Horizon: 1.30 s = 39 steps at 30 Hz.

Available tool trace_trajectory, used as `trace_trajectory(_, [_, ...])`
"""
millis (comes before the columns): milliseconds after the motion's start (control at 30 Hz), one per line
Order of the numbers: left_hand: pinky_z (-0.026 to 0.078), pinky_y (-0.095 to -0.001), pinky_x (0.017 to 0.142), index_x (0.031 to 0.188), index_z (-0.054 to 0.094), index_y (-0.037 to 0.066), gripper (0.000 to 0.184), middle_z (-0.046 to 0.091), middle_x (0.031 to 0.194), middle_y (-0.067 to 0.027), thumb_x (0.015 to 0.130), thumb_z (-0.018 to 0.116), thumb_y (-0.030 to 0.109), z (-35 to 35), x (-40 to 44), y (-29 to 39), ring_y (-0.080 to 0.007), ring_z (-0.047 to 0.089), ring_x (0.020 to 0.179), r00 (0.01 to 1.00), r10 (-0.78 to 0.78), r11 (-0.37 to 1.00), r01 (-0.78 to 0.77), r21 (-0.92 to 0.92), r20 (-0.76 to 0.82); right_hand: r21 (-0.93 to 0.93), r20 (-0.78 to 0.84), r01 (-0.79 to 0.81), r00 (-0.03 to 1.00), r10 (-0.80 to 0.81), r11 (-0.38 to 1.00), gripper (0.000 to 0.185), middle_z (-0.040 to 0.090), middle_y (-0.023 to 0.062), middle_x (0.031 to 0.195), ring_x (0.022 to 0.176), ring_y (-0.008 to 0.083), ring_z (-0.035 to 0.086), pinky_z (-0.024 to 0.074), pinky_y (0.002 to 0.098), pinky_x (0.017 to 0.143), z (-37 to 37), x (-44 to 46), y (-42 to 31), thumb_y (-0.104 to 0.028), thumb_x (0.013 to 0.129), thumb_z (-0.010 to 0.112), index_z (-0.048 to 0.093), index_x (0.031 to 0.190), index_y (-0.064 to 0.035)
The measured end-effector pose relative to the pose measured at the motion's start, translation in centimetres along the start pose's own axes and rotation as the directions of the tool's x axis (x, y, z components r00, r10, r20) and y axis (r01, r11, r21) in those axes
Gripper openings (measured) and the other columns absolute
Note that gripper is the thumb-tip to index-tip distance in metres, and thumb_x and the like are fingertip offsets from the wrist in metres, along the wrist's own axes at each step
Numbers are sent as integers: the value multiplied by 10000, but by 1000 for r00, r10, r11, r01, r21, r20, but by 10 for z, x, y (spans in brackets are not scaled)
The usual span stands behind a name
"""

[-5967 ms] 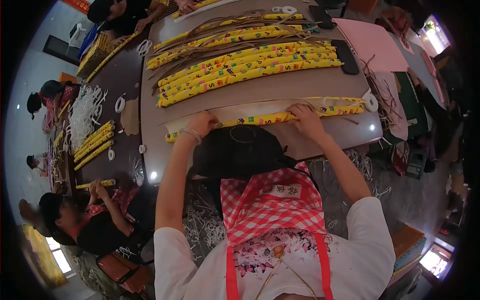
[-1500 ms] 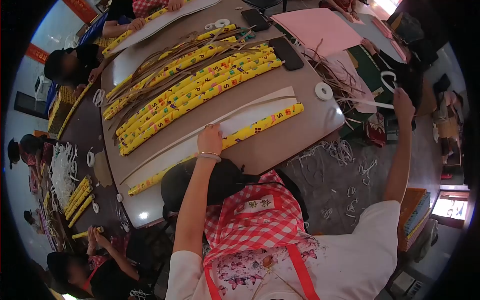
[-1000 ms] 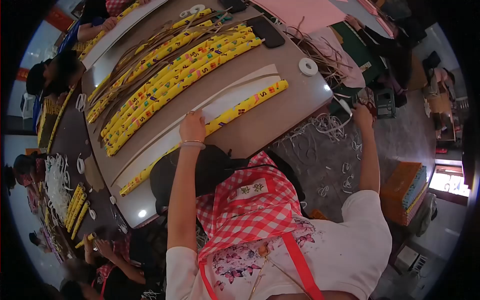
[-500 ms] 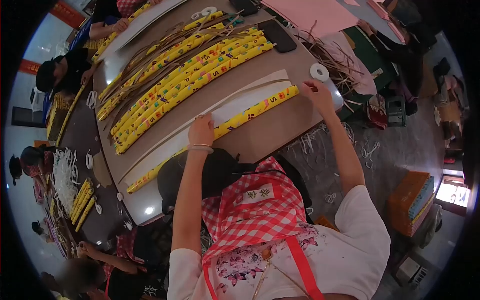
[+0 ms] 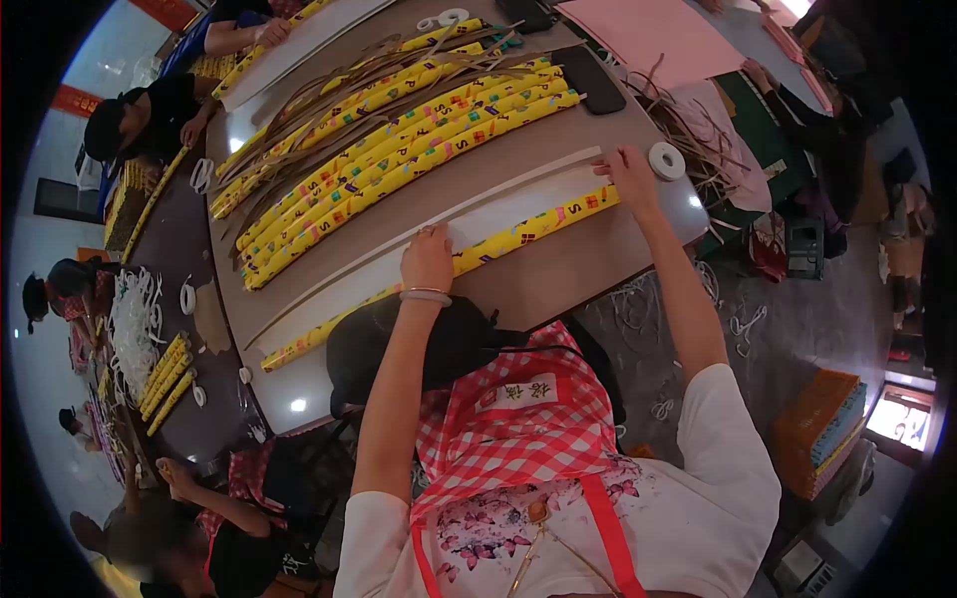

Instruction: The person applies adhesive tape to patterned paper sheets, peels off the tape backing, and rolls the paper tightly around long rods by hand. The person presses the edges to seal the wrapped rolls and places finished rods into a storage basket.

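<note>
A yellow patterned roll of wrapping paper (image 5: pixel 538 227) lies slantwise on the table before me, with the sheet's white underside (image 5: pixel 508 204) spread along its far side. A narrow pale brown strip (image 5: pixel 498 194) runs along the sheet's far edge. My left hand (image 5: pixel 427 261) rests across the middle of the roll, fingers curled onto the paper. At the roll's right end is my right hand (image 5: pixel 628 181), its fingers bent close together beside the sheet's corner. Whatever lies between those fingertips is too small to make out.
Several finished yellow rolls (image 5: pixel 399 149) lie beyond the sheet, with brown strips (image 5: pixel 339 100) across them. A black phone (image 5: pixel 590 82) and a white tape roll (image 5: pixel 667 160) are at the right. Other people work around the table; one person's hand (image 5: pixel 271 32) is at the far left.
My right hand has moved in from beyond the roll's right end to the sheet's corner, its fingers drawing together. My left hand stays on the roll. The whole view has shifted slightly.
</note>
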<state>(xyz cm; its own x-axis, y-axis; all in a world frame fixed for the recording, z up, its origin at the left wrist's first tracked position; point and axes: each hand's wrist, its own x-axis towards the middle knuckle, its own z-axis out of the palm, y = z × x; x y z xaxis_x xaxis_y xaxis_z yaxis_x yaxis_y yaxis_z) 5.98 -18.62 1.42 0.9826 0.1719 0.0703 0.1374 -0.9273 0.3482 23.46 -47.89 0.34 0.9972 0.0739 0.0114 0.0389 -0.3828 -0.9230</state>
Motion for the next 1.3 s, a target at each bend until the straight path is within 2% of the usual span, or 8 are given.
trace_trajectory(167, [504,-401,727,1029,573,48,225,605,978,-109,813,552,106,2,-2,4,-285,575,941,999,-15,999,17,48,-35,-28,57,-96,994,98,995,284,675,121,816,741,187,657,498,293,674,6,14,0,-235,880,474,494,932,44])
trace_trajectory(333, [511,-362,751,1063,565,73,243,571,1090,-63,833,510,126,7,0,2,-219,568,998,999,-26,977,19,213,27,-163,70,-17,997,28,986,261,675,108,797,733,184,656,495,295,659,5,17,4,-219,877,489,509,904,39])
trace_trajectory(467, [512,-350,744,1086,555,73,275,563,1108,-51,822,527,143,3,-1,3,-202,563,1012,998,-47,985,39,168,44,-326,21,42,999,-37,945,231,668,94,781,729,182,652,489,295,663,8,11,-1,-202,884,500,523,886,27])
trace_trajectory(800, [499,-324,696,1136,553,63,338,568,1066,-40,831,562,206,4,-3,0,-180,566,988,998,39,981,-31,190,-39,-205,-69,36,996,-51,978,191,669,89,804,747,166,655,483,287,667,16,6,14,-187,889,517,534,911,1])
trace_trajectory(900, [511,-334,724,1165,547,71,348,554,1089,-61,836,567,183,0,-2,5,-228,572,964,999,-17,986,10,166,40,-202,-93,-28,996,9,979,185,668,81,804,746,156,655,480,266,670,18,3,6,-178,887,526,534,928,1])
trace_trajectory(1033, [508,-325,677,1158,552,55,364,550,1090,-57,815,590,169,-5,0,7,-218,580,918,999,17,984,-25,177,48,-123,-125,-75,990,60,990,169,660,76,777,725,134,652,478,241,650,21,2,0,-156,883,539,545,919,8])
trace_trajectory(1067, [488,-319,660,1176,526,32,410,535,1083,-56,801,601,179,-6,1,8,-187,562,954,996,4,984,-20,178,91,-115,-126,-83,990,69,990,164,658,76,771,712,128,650,478,235,644,21,4,2,-149,882,542,549,911,12])
trace_trajectory(1300, [500,-320,689,1224,497,40,480,525,1159,-67,779,629,163,-11,4,11,-218,559,1024,992,21,972,-50,230,127,-48,-165,-75,984,66,996,145,657,77,746,697,122,648,484,233,636,21,3,2,-124,862,568,569,913,12])
